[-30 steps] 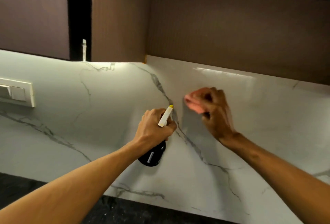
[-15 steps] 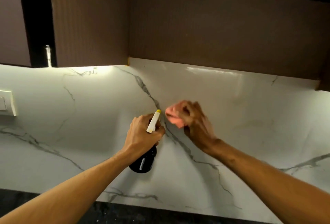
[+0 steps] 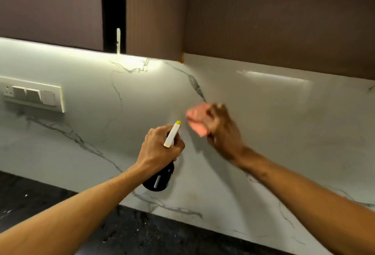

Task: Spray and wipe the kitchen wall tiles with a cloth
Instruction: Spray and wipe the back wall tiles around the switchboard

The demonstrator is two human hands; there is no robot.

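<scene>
White marble-veined wall tiles [image 3: 274, 124] run under brown cabinets. My left hand [image 3: 160, 149] grips a dark spray bottle [image 3: 160, 179] with a white trigger head and a yellow nozzle tip, pointed up at the wall. Just to its right, my right hand [image 3: 223, 130] presses a crumpled pink cloth [image 3: 196, 118] against the tiles near a grey vein. The right hand and the cloth are motion-blurred.
Brown upper cabinets [image 3: 263, 15] hang close above, with a dark gap and a lit strip beneath. A white switch panel [image 3: 32, 94] sticks out of the wall at the left. A black speckled countertop [image 3: 142, 232] lies below the tiles.
The view has swung back left, bringing the switch panel further into sight. My right hand with the cloth has kept rubbing beside the vein; the left hand still holds the bottle in the same pose.
</scene>
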